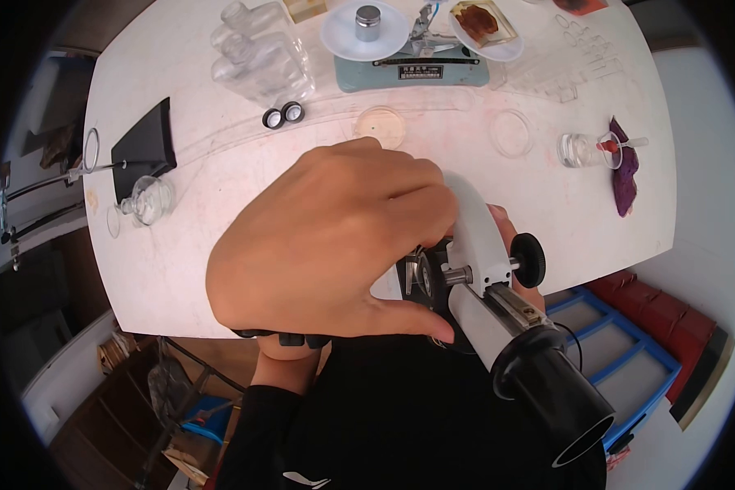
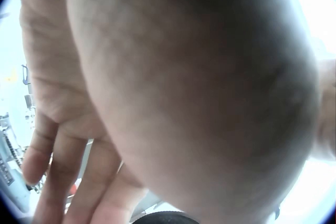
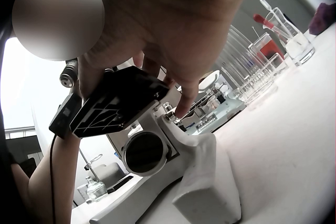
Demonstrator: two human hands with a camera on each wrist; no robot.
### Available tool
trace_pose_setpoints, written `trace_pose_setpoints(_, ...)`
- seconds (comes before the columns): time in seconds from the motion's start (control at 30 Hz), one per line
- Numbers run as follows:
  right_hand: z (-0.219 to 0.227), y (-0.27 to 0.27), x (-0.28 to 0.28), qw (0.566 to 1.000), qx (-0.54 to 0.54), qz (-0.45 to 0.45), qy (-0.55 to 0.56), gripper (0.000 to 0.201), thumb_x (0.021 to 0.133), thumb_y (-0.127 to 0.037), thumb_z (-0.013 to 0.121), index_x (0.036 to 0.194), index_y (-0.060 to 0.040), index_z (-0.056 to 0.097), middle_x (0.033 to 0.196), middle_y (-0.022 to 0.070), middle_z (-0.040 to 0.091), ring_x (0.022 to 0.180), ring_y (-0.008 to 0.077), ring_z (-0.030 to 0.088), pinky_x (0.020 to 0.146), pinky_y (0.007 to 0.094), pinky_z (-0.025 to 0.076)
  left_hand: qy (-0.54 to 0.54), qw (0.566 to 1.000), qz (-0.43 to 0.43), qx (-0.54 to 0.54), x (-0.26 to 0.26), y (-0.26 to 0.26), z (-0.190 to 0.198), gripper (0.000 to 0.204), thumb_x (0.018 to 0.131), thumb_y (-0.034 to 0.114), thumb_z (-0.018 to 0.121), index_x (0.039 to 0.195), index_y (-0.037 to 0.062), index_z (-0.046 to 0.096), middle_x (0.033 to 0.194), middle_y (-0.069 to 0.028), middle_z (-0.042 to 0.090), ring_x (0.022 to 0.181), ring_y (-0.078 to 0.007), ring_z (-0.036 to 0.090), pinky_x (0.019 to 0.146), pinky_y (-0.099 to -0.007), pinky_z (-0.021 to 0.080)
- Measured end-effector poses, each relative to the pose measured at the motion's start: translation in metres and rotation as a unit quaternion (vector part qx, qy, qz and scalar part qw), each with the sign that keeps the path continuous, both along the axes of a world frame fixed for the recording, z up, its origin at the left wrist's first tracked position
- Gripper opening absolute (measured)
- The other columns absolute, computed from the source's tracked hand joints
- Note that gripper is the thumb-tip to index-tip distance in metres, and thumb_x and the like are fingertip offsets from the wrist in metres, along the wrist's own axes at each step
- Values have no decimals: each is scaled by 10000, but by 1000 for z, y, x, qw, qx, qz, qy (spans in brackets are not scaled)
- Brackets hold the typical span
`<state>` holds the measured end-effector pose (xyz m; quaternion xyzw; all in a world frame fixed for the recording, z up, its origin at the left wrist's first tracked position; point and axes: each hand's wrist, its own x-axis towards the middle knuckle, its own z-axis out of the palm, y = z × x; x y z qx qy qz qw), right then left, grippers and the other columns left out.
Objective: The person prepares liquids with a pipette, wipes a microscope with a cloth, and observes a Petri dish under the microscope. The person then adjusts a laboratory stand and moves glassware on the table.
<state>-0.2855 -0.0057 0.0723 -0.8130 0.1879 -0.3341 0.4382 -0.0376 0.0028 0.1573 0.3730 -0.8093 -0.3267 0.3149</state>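
Note:
A white and black microscope [image 1: 478, 237] stands at the table's near edge, its black eyepiece tube tilted toward the person. The left hand [image 1: 335, 237] curves around its left side by a dark knob, thumb below and fingers above; the fingertips are hidden. In the left wrist view, the left hand [image 2: 194, 98] shows palm and several fingers. Behind the microscope's arm the right hand [image 1: 501, 219] shows only in part. The right wrist view has the right hand [image 3: 178, 35] gripping around the black stage [image 3: 121, 103], above a round mirror [image 3: 144, 153].
A blue-green balance [image 1: 351, 75] with a metal weight [image 1: 367, 23] stands at the back. Clear bottles [image 1: 265, 69] are left of it. A beaker [image 1: 578, 151] and purple piece [image 1: 625, 175] lie right; a black panel [image 1: 145, 151] and flask [image 1: 153, 200] left.

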Motion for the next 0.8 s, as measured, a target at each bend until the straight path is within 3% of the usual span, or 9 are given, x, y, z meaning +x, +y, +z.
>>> trace_pose_setpoints(0.27,-17,5,-3,999,2,-4,-37,959,662,-135,827,1435,43,287,1173,225,624,1133,407,521,921,442,451,11,999,-16,-30,-3,1,1,431,578,274,868,781,3,601,762,-107,606,626,-283,549,558,-334,437)
trace_pose_setpoints(0.33,-19,11,-5,976,210,-50,-21,946,666,-130,824,1431,43,296,1182,225,619,1138,408,519,921,443,453,13,999,-30,-21,-2,1,1,429,590,276,864,782,-5,602,763,-115,607,629,-289,549,562,-336,439)
trace_pose_setpoints(0.43,-23,21,-8,859,500,-111,6,927,670,-124,820,1426,43,309,1197,226,611,1146,411,516,921,443,455,-30,998,-48,4,1,4,-1,433,626,305,846,789,-12,602,747,-117,592,624,-294,536,572,-343,435)
trace_pose_setpoints(0.47,-27,22,-10,859,500,-110,8,927,670,-124,820,1426,43,309,1197,226,611,1146,411,516,921,443,455,-42,997,-58,16,1,4,-2,438,641,323,836,790,-14,597,740,-115,580,623,-295,528,576,-346,430)
trace_pose_setpoints(0.53,-34,23,-13,943,331,-46,-2,924,665,-128,820,1426,33,320,1231,234,577,1158,408,516,914,431,471,-54,996,-64,29,2,6,-4,445,657,340,825,790,-15,592,733,-112,568,622,-295,521,580,-350,425)
trace_pose_setpoints(0.8,-9,6,-4,993,115,5,-19,940,631,-106,834,1426,13,347,1284,272,490,1148,382,533,889,423,504,21,999,9,-34,-1,-1,-5,503,543,374,861,803,45,584,733,-73,552,621,-273,515,562,-336,413)
